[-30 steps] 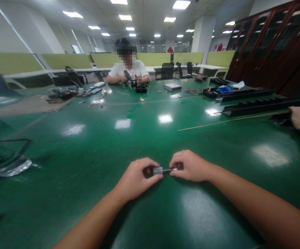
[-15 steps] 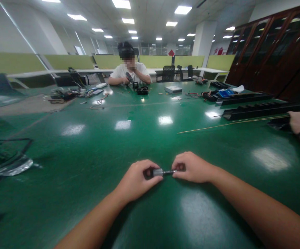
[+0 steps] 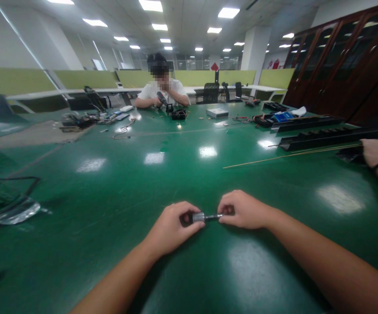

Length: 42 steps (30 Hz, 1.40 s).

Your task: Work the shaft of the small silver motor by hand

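Observation:
A small silver cylinder [image 3: 199, 216] lies sideways just above or on the green tabletop [image 3: 162, 283]; I cannot tell whether it touches. My left hand [image 3: 172, 226] is closed around it, thumb in front and fingers behind. Out of its right end runs a thin dark shaft [image 3: 212, 216]. The far tip of this shaft is pinched by the thumb and fingers of my right hand [image 3: 244, 210], which partly hide it. Inside the left hand, the cylinder's other end is covered.
At the right edge is another person's hand [image 3: 376, 155] by black metal channels [image 3: 322, 137] and thin long rods [image 3: 257, 163]. A clear plastic bottle [image 3: 15, 209] lies left. Opposite, a person [image 3: 162, 89] sits with a tool. Electronics [image 3: 90, 115] and a white box [image 3: 217, 113] stand farther back.
Both hands keep their grip on the cylinder and shaft. My right hand has shifted very slightly to the right and up; the whole view has moved a little.

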### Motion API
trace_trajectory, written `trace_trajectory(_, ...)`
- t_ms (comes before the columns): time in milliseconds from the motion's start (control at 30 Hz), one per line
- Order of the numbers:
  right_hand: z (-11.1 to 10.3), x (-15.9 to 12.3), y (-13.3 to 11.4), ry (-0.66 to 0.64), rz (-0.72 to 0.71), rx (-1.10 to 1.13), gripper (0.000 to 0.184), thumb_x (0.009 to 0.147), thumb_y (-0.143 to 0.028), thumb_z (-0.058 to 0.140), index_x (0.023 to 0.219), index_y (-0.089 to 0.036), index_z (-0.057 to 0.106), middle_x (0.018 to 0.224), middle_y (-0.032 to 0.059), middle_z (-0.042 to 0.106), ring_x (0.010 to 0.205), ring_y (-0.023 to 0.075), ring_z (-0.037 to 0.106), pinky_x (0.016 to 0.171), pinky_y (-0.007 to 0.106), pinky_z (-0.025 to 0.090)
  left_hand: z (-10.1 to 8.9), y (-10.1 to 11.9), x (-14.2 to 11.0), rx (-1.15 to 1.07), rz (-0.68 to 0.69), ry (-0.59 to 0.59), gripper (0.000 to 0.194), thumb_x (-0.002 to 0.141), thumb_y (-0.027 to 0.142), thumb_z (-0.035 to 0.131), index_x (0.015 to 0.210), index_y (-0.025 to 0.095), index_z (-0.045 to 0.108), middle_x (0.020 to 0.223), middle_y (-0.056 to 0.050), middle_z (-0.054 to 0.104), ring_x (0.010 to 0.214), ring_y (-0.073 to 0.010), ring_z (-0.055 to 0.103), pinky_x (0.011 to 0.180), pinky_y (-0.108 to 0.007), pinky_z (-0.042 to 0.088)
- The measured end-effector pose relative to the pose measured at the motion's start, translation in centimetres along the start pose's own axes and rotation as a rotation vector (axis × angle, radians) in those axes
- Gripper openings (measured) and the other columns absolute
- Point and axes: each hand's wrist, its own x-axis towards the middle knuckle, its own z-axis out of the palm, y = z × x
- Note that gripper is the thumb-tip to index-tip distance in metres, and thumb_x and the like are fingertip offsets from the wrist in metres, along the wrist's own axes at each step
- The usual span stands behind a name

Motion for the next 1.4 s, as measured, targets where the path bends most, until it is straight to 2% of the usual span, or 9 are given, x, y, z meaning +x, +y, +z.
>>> trace_trajectory(300, -0.7, -0.3, 0.3, -0.039, 0.036, -0.027, 0.013, 0.076, -0.027, 0.069, 0.084, -0.017, 0.072, 0.076, 0.0012, 0.067, 0.068, 0.012, 0.058, 0.063, 0.023, 0.042, 0.0, -0.1, 0.0, 0.004, 0.001, 0.003, 0.018, 0.082, 0.033, 0.069, 0.094, 0.02, 0.072, 0.08, -0.001, 0.066, 0.07, -0.0152, 0.059, 0.065, -0.026, 0.044)
trace_trajectory(500, -2.3, -0.9, 1.4, -0.15, 0.149, 0.039, 0.016, 0.075, -0.03, 0.07, 0.084, -0.017, 0.072, 0.074, 0.0009, 0.067, 0.066, 0.0123, 0.06, 0.06, 0.022, 0.043, 0.0, -0.3, 0.0, 0.001, 0.0, -0.003, 0.019, 0.082, 0.035, 0.069, 0.095, 0.021, 0.072, 0.08, -0.001, 0.065, 0.07, -0.015, 0.059, 0.065, -0.026, 0.045)
trace_trajectory(633, -2.6, -0.9, 1.5, -0.169, 0.163, 0.074, 0.018, 0.074, -0.032, 0.071, 0.084, -0.016, 0.073, 0.074, 0.0016, 0.068, 0.066, 0.0127, 0.06, 0.06, 0.023, 0.044, 0.0, -0.3, 0.0, 0.003, -0.004, -0.003, 0.019, 0.082, 0.035, 0.069, 0.094, 0.021, 0.072, 0.08, -0.001, 0.066, 0.07, -0.0151, 0.059, 0.065, -0.026, 0.045)
trace_trajectory(900, -1.3, -0.5, 0.9, -0.127, 0.125, 0.103, 0.021, 0.076, -0.033, 0.072, 0.087, -0.016, 0.074, 0.076, 0.0032, 0.069, 0.067, 0.013, 0.061, 0.061, 0.023, 0.044, 0.0, -0.1, 0.0, -0.003, 0.007, 0.017, 0.018, 0.082, 0.033, 0.068, 0.093, 0.02, 0.071, 0.079, -0.001, 0.066, 0.069, -0.0153, 0.059, 0.064, -0.025, 0.045)
trace_trajectory(1033, -0.8, -0.2, 0.6, -0.058, 0.095, 0.062, 0.018, 0.079, -0.031, 0.07, 0.088, -0.016, 0.074, 0.078, 0.0035, 0.068, 0.067, 0.0127, 0.06, 0.061, 0.023, 0.042, 0.3, 0.1, -0.1, -0.025, -0.021, 0.027, 0.019, 0.076, 0.029, 0.074, 0.09, 0.019, 0.068, 0.079, -0.001, 0.065, 0.07, -0.0156, 0.06, 0.064, -0.026, 0.046)
trace_trajectory(1200, 0.0, 0.2, -0.2, -0.075, 0.024, 0.055, 0.019, 0.083, -0.034, 0.068, 0.09, -0.017, 0.074, 0.08, 0.0031, 0.068, 0.069, 0.0123, 0.059, 0.061, 0.023, 0.04, 1.0, 0.8, -0.1, -0.044, -0.008, 0.011, 0.019, 0.073, 0.024, 0.075, 0.089, 0.018, 0.066, 0.08, -0.001, 0.065, 0.072, -0.016, 0.06, 0.066, -0.026, 0.046)
trace_trajectory(1300, 0.8, 0.5, -0.8, -0.046, -0.055, -0.013, 0.019, 0.083, -0.034, 0.068, 0.09, -0.018, 0.073, 0.081, 0.0033, 0.068, 0.074, 0.0139, 0.059, 0.067, 0.025, 0.039, 1.0, 1.1, -0.1, -0.048, 0.009, 0.006, 0.019, 0.073, 0.024, 0.075, 0.088, 0.018, 0.066, 0.079, -0.001, 0.064, 0.07, -0.0158, 0.06, 0.064, -0.026, 0.045)
trace_trajectory(1400, 1.4, 0.7, -1.1, -0.024, -0.097, -0.046, 0.018, 0.084, -0.034, 0.067, 0.091, -0.019, 0.073, 0.082, 0.0031, 0.068, 0.078, 0.0147, 0.059, 0.074, 0.027, 0.039, 0.6, 1.1, -0.1, -0.081, 0.025, -0.039, 0.016, 0.079, 0.027, 0.07, 0.092, 0.018, 0.067, 0.081, -0.002, 0.064, 0.071, -0.0152, 0.06, 0.066, -0.026, 0.046)
